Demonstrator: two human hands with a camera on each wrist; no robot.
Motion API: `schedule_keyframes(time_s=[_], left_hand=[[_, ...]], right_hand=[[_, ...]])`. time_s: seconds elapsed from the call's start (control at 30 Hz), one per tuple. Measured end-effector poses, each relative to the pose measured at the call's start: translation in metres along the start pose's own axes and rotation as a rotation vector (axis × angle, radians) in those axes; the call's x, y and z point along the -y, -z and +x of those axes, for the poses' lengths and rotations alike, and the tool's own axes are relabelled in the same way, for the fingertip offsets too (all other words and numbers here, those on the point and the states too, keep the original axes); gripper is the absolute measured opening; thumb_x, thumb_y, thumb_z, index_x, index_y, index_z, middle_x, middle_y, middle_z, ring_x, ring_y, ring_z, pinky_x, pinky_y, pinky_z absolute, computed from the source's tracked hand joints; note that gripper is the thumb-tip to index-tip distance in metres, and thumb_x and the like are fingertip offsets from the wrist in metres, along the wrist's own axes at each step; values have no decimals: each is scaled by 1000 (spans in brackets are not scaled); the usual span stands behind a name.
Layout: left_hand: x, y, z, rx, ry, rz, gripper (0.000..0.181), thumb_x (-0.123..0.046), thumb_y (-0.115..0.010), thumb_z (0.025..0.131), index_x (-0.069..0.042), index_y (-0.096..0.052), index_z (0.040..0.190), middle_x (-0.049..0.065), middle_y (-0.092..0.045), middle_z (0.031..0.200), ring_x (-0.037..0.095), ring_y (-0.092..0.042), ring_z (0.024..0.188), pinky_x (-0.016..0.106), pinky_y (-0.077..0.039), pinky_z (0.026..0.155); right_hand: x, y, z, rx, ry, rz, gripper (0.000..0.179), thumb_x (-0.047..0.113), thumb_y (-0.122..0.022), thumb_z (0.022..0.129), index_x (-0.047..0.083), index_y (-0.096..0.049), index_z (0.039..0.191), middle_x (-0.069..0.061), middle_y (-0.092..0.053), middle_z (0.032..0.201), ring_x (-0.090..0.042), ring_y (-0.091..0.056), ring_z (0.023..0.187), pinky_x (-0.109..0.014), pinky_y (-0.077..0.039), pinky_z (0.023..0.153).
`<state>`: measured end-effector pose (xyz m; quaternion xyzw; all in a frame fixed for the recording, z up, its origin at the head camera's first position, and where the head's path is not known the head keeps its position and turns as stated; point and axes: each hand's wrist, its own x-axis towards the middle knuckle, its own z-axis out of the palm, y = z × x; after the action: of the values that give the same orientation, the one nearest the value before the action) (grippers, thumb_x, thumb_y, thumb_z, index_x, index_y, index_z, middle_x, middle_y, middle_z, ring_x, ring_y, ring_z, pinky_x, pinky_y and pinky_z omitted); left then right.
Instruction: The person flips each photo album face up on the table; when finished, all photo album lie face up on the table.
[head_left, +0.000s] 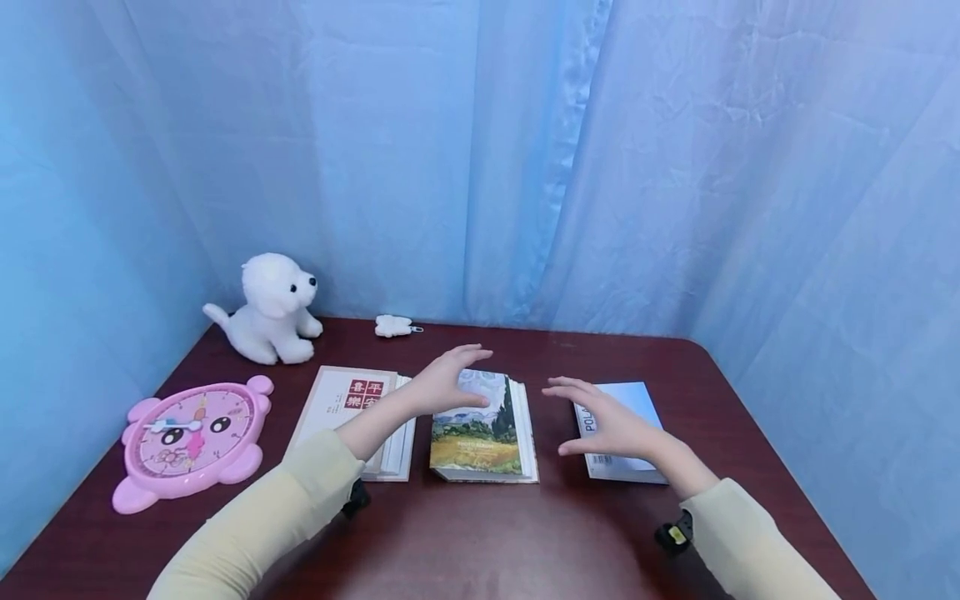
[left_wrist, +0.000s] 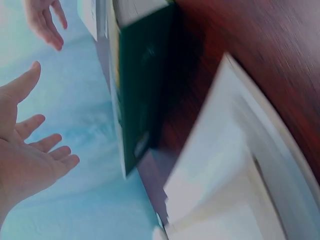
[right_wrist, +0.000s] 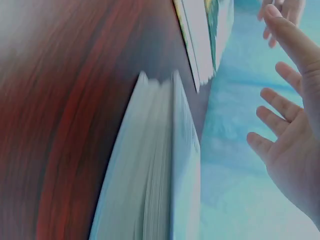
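Three thick albums lie in a row on the dark red table. The middle one is a photo album [head_left: 472, 446] with a painted landscape cover; its dark green spine [left_wrist: 142, 95] shows in the left wrist view. My left hand [head_left: 450, 385] hovers above its left part, fingers spread and holding nothing. To the right, my right hand [head_left: 615, 423] hangs over a pale blue album [head_left: 637, 400], its fingers apart and nothing between them. A white album [head_left: 330, 408] with red character squares lies at left, partly hidden by my left forearm.
A white plush dog [head_left: 273, 312] sits at the back left. In front of it lies a pink animal-shaped clock [head_left: 195, 437]. A small white keychain-like item [head_left: 393, 326] rests near the back edge. Blue curtains [head_left: 397, 167] hang behind the table [head_left: 480, 542].
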<state>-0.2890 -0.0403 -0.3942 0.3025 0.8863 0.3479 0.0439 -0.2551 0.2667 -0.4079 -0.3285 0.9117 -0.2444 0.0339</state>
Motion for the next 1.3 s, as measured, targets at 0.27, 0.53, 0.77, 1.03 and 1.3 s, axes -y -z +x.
schedule_keyframes(time_s=[0.27,0.53,0.77,1.03,1.3], left_hand=[[-26,-23,10,22,-14,-42,77,-36,-72,83,-17,-35,147,7,-27,154,25,-23,142,47,-31,109],[-56,-41,27,50,-41,-43,81,-40,-72,82,-17,-32,148,5,-30,153,21,-23,143,43,-27,112],[-64,-75,42,130,-100,37,84,-42,-73,81,-14,-30,149,5,-29,154,22,-18,144,40,-22,115],[-66,-98,57,232,-134,72,87,-44,-71,82,-13,-27,150,4,-25,156,19,-18,144,35,-25,114],[-63,-115,72,308,-155,58,85,-43,-70,83,-12,-27,150,3,-30,153,15,-25,142,28,-28,111]], right_hand=[[-27,24,-32,-52,-64,-32,81,45,-79,72,30,-42,142,-1,-31,152,-28,-24,141,-57,-34,102],[-57,40,-61,-132,-80,-131,84,42,-82,70,20,-44,142,-5,-30,152,-30,-21,141,-54,-38,97],[-80,39,-83,-125,-81,-52,92,34,-85,68,13,-39,144,-15,-24,154,-26,-7,145,-67,-27,97],[-103,33,-105,-64,-143,-37,102,35,-84,68,13,-27,150,-15,-20,155,-9,-5,144,-67,-29,97],[-108,22,-109,5,-221,-26,111,41,-82,69,17,-15,153,-17,-18,155,-9,-14,141,-51,-32,100]])
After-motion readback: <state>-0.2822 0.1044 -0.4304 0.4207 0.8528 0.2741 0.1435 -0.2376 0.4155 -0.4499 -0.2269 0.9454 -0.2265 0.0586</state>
